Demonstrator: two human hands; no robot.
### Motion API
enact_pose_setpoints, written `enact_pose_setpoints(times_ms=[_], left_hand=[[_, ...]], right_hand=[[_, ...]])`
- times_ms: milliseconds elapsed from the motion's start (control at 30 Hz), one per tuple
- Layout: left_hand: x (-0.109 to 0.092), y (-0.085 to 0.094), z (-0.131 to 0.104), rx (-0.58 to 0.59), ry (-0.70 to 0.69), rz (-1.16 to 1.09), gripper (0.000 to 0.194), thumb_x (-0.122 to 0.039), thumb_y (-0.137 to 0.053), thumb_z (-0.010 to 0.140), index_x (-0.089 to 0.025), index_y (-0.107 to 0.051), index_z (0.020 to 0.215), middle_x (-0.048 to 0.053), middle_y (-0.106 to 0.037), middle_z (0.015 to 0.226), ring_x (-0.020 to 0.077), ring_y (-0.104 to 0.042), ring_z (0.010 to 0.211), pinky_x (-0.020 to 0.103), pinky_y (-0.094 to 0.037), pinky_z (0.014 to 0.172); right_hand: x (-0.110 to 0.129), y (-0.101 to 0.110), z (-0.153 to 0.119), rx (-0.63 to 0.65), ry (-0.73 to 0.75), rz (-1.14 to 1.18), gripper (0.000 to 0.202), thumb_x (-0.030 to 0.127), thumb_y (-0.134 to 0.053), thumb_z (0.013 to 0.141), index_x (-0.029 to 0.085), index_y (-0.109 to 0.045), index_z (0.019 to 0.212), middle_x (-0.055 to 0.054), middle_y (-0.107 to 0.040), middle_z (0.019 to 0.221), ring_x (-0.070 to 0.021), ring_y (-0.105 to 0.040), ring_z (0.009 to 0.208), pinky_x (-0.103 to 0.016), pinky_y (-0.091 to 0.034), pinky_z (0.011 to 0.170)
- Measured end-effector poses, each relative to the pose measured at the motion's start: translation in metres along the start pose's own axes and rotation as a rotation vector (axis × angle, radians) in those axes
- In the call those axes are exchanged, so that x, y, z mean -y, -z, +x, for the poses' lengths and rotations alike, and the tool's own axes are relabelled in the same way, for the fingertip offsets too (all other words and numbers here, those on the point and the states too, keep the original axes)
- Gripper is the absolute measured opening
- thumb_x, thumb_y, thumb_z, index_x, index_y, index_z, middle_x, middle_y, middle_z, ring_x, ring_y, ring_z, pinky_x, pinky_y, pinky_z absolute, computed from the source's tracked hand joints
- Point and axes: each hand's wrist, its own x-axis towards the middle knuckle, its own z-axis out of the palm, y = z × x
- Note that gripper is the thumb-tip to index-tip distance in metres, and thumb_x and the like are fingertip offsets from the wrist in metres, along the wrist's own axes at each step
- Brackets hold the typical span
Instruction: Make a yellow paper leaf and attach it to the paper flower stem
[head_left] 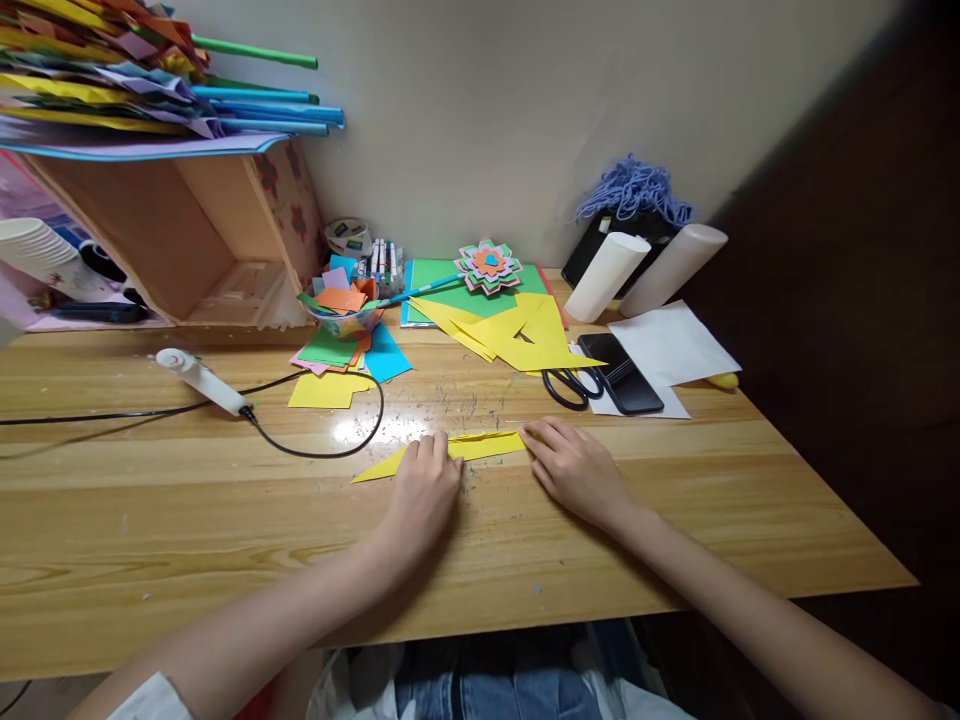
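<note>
Hands [426,488] palm-down, touching yellow paper [489,446].

Your folded yellow strip [491,446] looks like thin matt paper, creased along its upper edge. You have it on a table [247,570] with a smooth wood-grain finish, glossy where light catches, scuffed mid-surface. Your corded white tool [201,382] looks like smooth plastic, your black phone [621,374] sleek, the blue yarn [634,190] rough and stringy.

One white corded tool [202,382], its black cord [382,397] looping right; one layered paper flower [487,268], over green paper [431,274]; one black phone [622,375]; two white cylinders [607,278], tilted; blue yarn [636,190], heaped behind.
</note>
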Motion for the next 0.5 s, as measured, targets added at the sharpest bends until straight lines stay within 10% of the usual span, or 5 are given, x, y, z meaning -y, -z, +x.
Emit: enact_pose_setpoints(times_ms=[167,500], left_hand=[[0.014,0.007,0.007,0.087,0.076,-0.105,0.028,-0.011,-0.039,0.085,-0.012,-0.062,0.069,0.008,-0.055,0.071,0.0183,-0.052,0.063,0.031,-0.035,0.055],[0.036,0.003,0.015,0.031,0.131,-0.537,0.023,-0.032,-0.046,0.086,-0.017,-0.063,0.088,0.005,-0.059,0.086,0.0165,-0.054,0.081,0.027,-0.039,0.071]], right_hand=[[0.001,0.008,0.024,-0.043,-0.149,0.294,0.022,0.013,-0.045,0.084,0.016,-0.059,0.101,-0.010,-0.061,0.100,-0.0202,-0.054,0.094,-0.034,-0.045,0.080],[0.011,-0.008,0.054,0.068,0.026,0.464,0.006,0.020,-0.052,0.083,0.016,-0.057,0.082,-0.005,-0.060,0.082,-0.0157,-0.052,0.083,-0.027,-0.042,0.071]])
